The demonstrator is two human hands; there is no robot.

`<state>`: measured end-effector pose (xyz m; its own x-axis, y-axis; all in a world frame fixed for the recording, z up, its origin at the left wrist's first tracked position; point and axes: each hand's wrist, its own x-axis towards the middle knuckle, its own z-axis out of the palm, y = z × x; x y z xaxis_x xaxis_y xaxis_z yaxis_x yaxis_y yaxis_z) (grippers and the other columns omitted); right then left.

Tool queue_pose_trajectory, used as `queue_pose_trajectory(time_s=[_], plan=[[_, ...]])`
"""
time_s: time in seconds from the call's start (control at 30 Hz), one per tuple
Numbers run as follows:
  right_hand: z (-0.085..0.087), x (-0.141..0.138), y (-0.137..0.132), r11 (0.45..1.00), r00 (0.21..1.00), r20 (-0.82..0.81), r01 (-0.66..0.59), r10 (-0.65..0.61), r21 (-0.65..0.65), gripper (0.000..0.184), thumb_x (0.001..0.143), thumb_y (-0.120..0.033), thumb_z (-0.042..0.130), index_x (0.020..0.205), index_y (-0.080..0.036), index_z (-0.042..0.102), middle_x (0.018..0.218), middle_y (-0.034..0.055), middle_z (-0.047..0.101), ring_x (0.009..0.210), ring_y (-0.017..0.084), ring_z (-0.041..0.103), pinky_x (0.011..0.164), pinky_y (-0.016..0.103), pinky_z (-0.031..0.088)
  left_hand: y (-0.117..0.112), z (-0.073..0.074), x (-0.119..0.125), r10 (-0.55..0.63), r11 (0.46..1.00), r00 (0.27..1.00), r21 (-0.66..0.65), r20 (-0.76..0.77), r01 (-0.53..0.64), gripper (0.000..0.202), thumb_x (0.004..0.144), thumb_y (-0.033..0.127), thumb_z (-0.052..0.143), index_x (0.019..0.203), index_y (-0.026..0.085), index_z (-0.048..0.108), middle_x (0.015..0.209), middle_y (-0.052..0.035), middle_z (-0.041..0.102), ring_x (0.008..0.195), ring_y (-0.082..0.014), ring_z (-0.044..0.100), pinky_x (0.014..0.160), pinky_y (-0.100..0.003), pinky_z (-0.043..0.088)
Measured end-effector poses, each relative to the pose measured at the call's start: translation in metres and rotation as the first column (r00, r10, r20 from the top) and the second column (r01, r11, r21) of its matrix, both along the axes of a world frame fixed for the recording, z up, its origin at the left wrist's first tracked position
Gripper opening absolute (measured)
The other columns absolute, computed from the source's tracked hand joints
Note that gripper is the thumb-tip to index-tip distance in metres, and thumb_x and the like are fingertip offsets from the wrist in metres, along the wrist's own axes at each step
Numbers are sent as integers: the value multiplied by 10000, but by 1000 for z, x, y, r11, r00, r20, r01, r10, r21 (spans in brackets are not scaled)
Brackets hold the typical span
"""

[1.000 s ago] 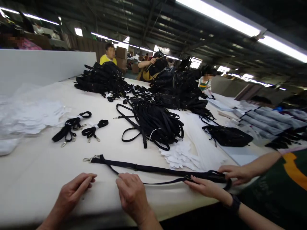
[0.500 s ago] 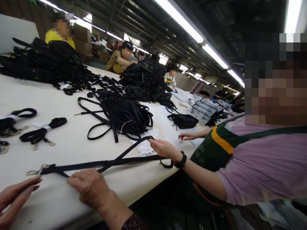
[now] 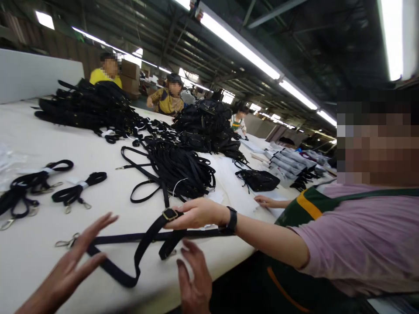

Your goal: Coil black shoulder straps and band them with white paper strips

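Note:
A long black webbing strap [image 3: 119,275] lies looped across the white table [image 3: 124,226], with a metal snap hook [image 3: 63,243] at its left end. My left hand [image 3: 67,270] hovers over that left end, fingers stretched apart, partly hiding the strap near the hook. Lower in the middle, my right hand [image 3: 196,281] has its fingers spread and slightly bent, just below a hanging strap end, with nothing seen in it. A co-worker's hand [image 3: 201,214] from the right holds the strap by its metal slide buckle [image 3: 170,213].
Tied strap bundles [image 3: 78,189] lie at left. Behind is a heap of loose black straps [image 3: 180,168], then piles of black bags [image 3: 91,104]. One small black bag [image 3: 258,179] rests near the co-worker [image 3: 350,222], who stands close at the right table edge.
The co-worker's hand has brought the buckle left and toward me, and the strap now sags in a loop. My right hand has left the strap and moved right; my left has reached farther in.

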<state>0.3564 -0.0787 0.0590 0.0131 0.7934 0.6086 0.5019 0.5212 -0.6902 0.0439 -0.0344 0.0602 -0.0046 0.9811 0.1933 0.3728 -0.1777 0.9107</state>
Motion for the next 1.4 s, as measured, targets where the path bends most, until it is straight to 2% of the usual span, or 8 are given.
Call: queue_pose_trajectory(time_s=[0.07, 0.2, 0.4, 0.6, 0.8, 0.97, 1.13, 1.4], plan=[[18, -4, 10, 984, 981, -149, 103, -125, -145, 613, 813, -168, 702, 1388, -282, 525, 1405, 81, 580, 1323, 287, 517, 1104, 458, 424, -2, 15, 39, -223, 971, 965, -60, 138, 233, 691, 832, 563, 637, 1467, 447, 389, 1445, -6, 564, 1363, -360, 453, 1156, -536, 320], [40, -31, 34, 930, 905, -418, -214, 74, -298, 716, 775, -236, 749, 1427, -259, 454, 1393, 77, 588, 1300, 270, 535, 1107, 434, 423, -6, 38, 90, -479, 826, 799, -121, 364, 550, 475, 885, 475, 641, 1322, 294, 604, 1086, -74, 728, 951, -278, 664, 869, -369, 523], [56, -60, 64, 808, 816, -541, -450, 201, -379, 477, 722, -287, 761, 1179, -193, 661, 1237, 64, 676, 1242, 286, 559, 1127, 465, 363, 1, 73, 69, -292, 908, 819, -126, 494, 400, 269, 814, 449, 723, 852, 184, 739, 721, -31, 655, 708, -187, 570, 671, -278, 455], [87, -112, 68, 633, 423, -840, -764, 341, -128, 634, 726, -449, 758, 1283, -207, 577, 1119, 72, 700, 1068, 248, 644, 997, 408, 458, 17, 117, 43, -144, 955, 727, -98, 671, 279, 262, 811, 423, 753, 908, 184, 705, 782, -21, 683, 677, -135, 570, 623, -220, 456], [89, -155, 64, 468, 367, -890, -858, 272, -211, 737, 681, -428, 803, 1332, -193, 549, 1062, 84, 717, 988, 257, 684, 901, 417, 507, 35, 153, 21, 9, 998, 591, -46, 807, 48, 265, 798, 312, 792, 992, 161, 692, 911, -65, 728, 790, -150, 675, 680, -202, 551], [72, -176, 66, 455, 425, -855, -851, 299, -264, 837, 539, -293, 885, 1308, -183, 571, 988, 76, 745, 879, 251, 696, 807, 393, 532, 49, 163, 17, 64, 995, 497, -18, 866, -96, 248, 821, 172, 745, 1059, 155, 678, 1007, -89, 732, 849, -148, 702, 723, -200, 591], [67, -189, 64, 494, 514, -808, -803, 289, -334, 543, 609, -250, 846, 1117, -161, 675, 842, 26, 733, 774, 181, 668, 741, 297, 526, 64, 165, 8, 52, 989, 452, 18, 890, -149, 279, 821, 126, 721, 1090, 152, 650, 1061, -98, 730, 915, -147, 700, 772, -199, 586], [112, -185, 89, 521, 328, -935, -826, 132, -216, 310, 725, -316, 820, 949, -177, 657, 826, 20, 722, 728, 138, 654, 748, 294, 553, 67, 149, -54, 87, 996, 741, -61, 666, -62, 537, 827, 518, 698, 1246, 190, 624, 1191, -130, 704, 1071, -242, 664, 838, -305, 517]])
